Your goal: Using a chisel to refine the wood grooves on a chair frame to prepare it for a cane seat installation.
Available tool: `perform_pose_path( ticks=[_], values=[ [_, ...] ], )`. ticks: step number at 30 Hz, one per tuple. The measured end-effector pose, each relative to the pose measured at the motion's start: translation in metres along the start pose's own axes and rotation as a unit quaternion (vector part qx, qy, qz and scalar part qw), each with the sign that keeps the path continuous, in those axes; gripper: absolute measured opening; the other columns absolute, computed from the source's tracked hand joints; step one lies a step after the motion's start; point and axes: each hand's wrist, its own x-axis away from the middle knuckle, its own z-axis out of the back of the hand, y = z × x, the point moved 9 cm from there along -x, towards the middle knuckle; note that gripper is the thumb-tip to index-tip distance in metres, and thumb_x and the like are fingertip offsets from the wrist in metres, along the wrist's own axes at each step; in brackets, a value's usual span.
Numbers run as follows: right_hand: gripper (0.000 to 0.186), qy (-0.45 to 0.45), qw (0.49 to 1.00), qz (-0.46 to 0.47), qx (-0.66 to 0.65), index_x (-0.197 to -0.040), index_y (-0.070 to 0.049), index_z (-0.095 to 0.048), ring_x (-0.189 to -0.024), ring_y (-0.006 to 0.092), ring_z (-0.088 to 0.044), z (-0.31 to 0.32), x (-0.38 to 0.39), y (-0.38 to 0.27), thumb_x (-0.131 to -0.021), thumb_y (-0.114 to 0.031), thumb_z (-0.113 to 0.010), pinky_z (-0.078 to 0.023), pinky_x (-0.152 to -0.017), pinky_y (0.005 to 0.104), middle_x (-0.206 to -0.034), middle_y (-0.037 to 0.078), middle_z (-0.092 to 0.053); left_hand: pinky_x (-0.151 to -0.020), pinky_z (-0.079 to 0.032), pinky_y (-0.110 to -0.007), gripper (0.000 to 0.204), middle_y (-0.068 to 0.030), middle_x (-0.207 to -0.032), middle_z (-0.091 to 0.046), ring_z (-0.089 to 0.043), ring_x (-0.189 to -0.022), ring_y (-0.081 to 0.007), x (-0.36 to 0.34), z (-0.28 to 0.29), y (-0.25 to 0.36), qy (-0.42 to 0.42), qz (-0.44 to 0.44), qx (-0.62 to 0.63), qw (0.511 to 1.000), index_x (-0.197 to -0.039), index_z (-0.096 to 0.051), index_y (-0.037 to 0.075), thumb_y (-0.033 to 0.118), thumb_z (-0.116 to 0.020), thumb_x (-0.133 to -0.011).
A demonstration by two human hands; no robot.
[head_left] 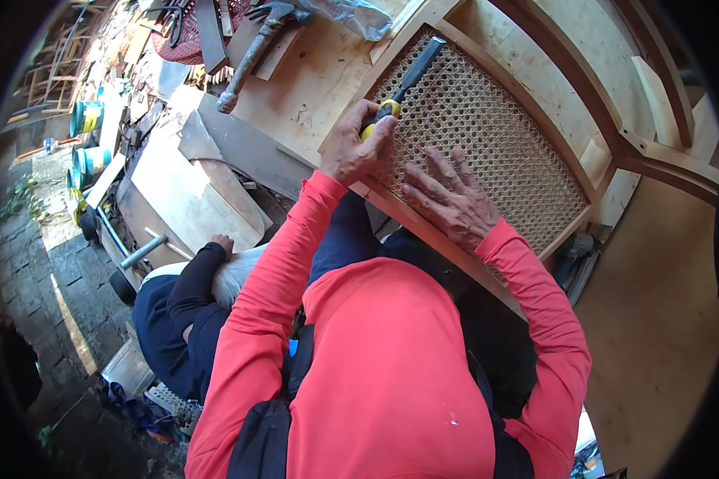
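Closed round the yellow and black handle of a chisel [411, 81], my left hand [361, 144] rests by the near left edge of a woven cane panel [487, 120]. The chisel's metal blade points away from me, over the cane near the panel's far left corner. My right hand [455, 195] lies flat on the cane, fingers spread, close to the near rail of the wooden frame [447, 243] that surrounds the panel. This frame joins a larger piece of furniture with curved wooden rails [567, 60] at the right.
A claw hammer [253, 60] lies on the plywood table [295, 100] at the far left, beside wood offcuts [210, 36] and a clear plastic bag [355, 16]. Another person [192, 311] sits close on my left. Several teal buckets [92, 160] stand on the paved ground.
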Motion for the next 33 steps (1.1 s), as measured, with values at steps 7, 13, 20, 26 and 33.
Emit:
perform_pose_path(
  ticks=[7,13,20,26,33],
  values=[
    [0.057,0.001,0.999,0.05,-0.019,-0.151,-0.02,-0.054,-0.159,0.0396,-0.022,-0.011,-0.025,-0.006,-0.097,-0.034,-0.051,-0.009,-0.129,0.0658,-0.166,0.011,-0.038,-0.067,-0.047,-0.025,0.025,0.0016,-0.087,-0.062,-0.054,-0.077,-0.0052,-0.009,-0.007,-0.005,-0.052,0.004,0.021,0.998,-0.107,-0.065,0.003,0.028,-0.063,-0.108],
    [0.055,0.006,0.998,0.064,0.02,-0.148,-0.021,-0.058,-0.159,0.0391,-0.024,-0.006,-0.029,-0.013,-0.094,-0.03,-0.052,-0.011,-0.129,0.0656,-0.164,0.01,-0.041,-0.075,-0.051,-0.036,0.031,-0.0096,-0.087,-0.066,-0.062,-0.083,-0.0181,-0.009,-0.005,-0.008,-0.035,0.015,0.001,0.999,-0.102,-0.067,0.003,0.034,-0.065,-0.104],
    [0.054,0.019,0.996,0.079,-0.036,-0.145,-0.016,-0.062,-0.158,0.0393,-0.026,-0.003,-0.027,-0.012,-0.092,-0.025,-0.054,-0.012,-0.129,0.0669,-0.161,0.008,-0.045,-0.071,-0.049,-0.029,0.029,-0.0014,-0.086,-0.063,-0.058,-0.08,-0.0104,-0.007,0.0,-0.013,-0.021,0.003,-0.022,1.0,-0.106,-0.066,0.004,0.033,-0.061,-0.108],
    [0.051,0.018,0.993,0.11,-0.031,-0.139,-0.009,-0.065,-0.158,0.0409,-0.026,-0.005,-0.012,-0.017,-0.09,-0.022,-0.059,-0.015,-0.129,0.0658,-0.165,0.004,-0.042,-0.081,-0.05,-0.037,0.037,-0.0121,-0.094,-0.066,-0.064,-0.09,-0.0228,0.0,0.003,0.004,0.0,0.029,-0.037,0.999,-0.107,-0.068,0.007,0.043,-0.061,-0.104],
    [0.047,0.018,0.989,0.142,-0.036,-0.133,-0.009,-0.069,-0.156,0.0436,-0.029,0.001,0.004,-0.016,-0.089,-0.02,-0.06,-0.017,-0.129,0.0643,-0.165,0.005,-0.044,-0.074,-0.051,-0.035,0.033,-0.0093,-0.087,-0.069,-0.064,-0.081,-0.0165,0.001,-0.006,-0.003,0.008,0.04,0.038,0.998,-0.104,-0.063,0.003,0.035,-0.067,-0.104]
  ],
)
